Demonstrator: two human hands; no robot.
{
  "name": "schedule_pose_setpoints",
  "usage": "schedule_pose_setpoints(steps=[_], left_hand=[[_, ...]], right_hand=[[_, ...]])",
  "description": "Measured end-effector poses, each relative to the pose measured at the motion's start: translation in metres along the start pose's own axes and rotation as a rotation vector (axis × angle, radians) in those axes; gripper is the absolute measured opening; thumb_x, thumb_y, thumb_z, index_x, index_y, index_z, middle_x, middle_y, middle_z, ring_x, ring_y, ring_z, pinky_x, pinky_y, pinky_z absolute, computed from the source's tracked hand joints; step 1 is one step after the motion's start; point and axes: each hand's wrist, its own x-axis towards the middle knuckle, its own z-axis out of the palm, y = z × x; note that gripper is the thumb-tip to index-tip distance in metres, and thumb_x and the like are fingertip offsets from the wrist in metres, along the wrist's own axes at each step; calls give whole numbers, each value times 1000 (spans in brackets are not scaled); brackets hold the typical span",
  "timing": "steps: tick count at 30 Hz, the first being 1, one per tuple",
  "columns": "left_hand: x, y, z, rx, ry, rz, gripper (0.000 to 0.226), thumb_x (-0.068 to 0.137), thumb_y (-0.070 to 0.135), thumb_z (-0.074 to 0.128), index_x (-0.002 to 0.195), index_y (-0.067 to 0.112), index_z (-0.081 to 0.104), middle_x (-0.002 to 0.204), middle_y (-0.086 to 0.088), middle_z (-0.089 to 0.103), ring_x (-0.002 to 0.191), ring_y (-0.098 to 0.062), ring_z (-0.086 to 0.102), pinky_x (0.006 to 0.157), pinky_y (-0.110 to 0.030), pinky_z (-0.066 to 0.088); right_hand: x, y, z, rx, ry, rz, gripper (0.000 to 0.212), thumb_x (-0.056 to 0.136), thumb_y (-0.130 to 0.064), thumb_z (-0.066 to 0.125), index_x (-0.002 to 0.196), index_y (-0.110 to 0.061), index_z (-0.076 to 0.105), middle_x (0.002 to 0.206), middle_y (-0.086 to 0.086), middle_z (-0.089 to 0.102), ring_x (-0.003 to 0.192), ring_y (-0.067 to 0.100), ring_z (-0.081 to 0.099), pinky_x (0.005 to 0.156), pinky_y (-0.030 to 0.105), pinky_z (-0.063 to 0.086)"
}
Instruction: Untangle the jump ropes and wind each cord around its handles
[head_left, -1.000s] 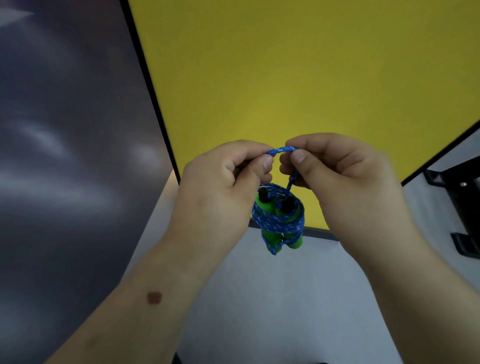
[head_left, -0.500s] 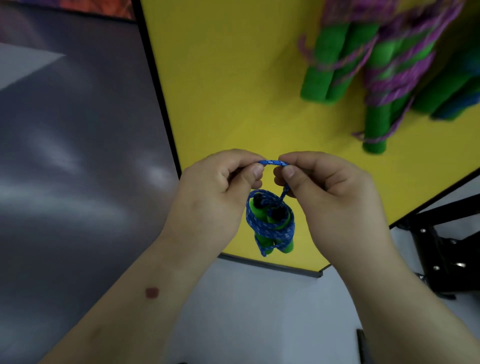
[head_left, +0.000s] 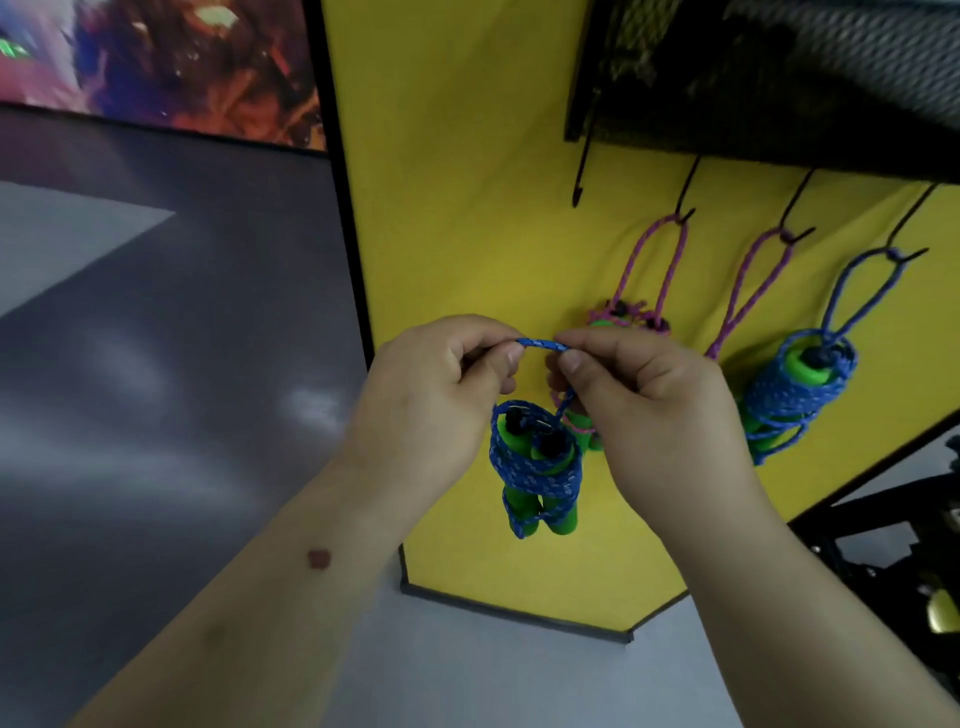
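A blue jump rope (head_left: 537, 470) with green handles hangs wound into a bundle below my hands. My left hand (head_left: 431, 395) and my right hand (head_left: 649, 410) each pinch one side of its short blue cord loop (head_left: 540, 344), held in front of the yellow wall. Behind them, a pink-corded wound rope (head_left: 652, 270) hangs from a hook, partly hidden by my right hand. A second pink loop (head_left: 753, 291) hangs further right, its bundle hidden. Another blue wound rope (head_left: 795, 395) hangs at the far right.
A black mesh shelf (head_left: 779, 73) with several hooks is mounted on the yellow wall (head_left: 457, 182); the leftmost hook (head_left: 582, 171) is bare. Grey floor lies to the left, and a black frame (head_left: 893, 519) stands at the lower right.
My view has tilted upward, bringing the shelf, hooks and hanging ropes into sight. Both hands keep their pinch on the blue loop, with the bundle still dangling beneath.
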Motion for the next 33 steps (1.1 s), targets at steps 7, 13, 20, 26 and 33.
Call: schedule_pose_setpoints(steps=[7, 13, 20, 26, 33], left_hand=[[45, 33, -7, -58, 56, 3, 13, 98, 27, 61, 99, 29, 74, 79, 11, 73, 77, 6, 67, 59, -5, 42], [84, 49, -2, -28, 61, 18, 14, 98, 27, 59, 91, 29, 71, 78, 7, 73, 74, 1, 67, 59, -12, 43], [105, 53, 3, 12, 40, -22, 15, 98, 29, 58, 89, 25, 68, 78, 5, 74, 74, -4, 67, 51, -14, 39], [111, 39, 10, -23, 3, -109, 16, 98, 31, 59, 98, 24, 73, 78, 5, 75, 78, -9, 68, 65, -27, 49], [102, 39, 17, 28, 60, -90, 18, 98, 29, 59, 103, 24, 75, 89, 8, 75, 84, -8, 66, 72, -29, 51]], right_hand=[[42, -39, -11, -17, 48, -62, 16, 97, -19, 64, 106, -26, 75, 87, -10, 75, 85, 0, 70, 76, 19, 57], [79, -46, -17, -116, 115, -75, 15, 97, -25, 62, 95, -32, 76, 84, -11, 75, 82, 4, 70, 76, 38, 59], [102, -35, -16, -243, 158, -39, 21, 97, -30, 60, 84, -22, 74, 79, -5, 72, 73, 15, 66, 68, 41, 56], [109, -26, -11, -392, 72, -119, 21, 95, -28, 56, 105, -35, 74, 88, -10, 72, 82, 14, 66, 73, 37, 56], [106, -32, -15, -621, 0, -149, 17, 96, -30, 56, 102, -28, 73, 91, -1, 73, 83, 22, 67, 71, 39, 56]])
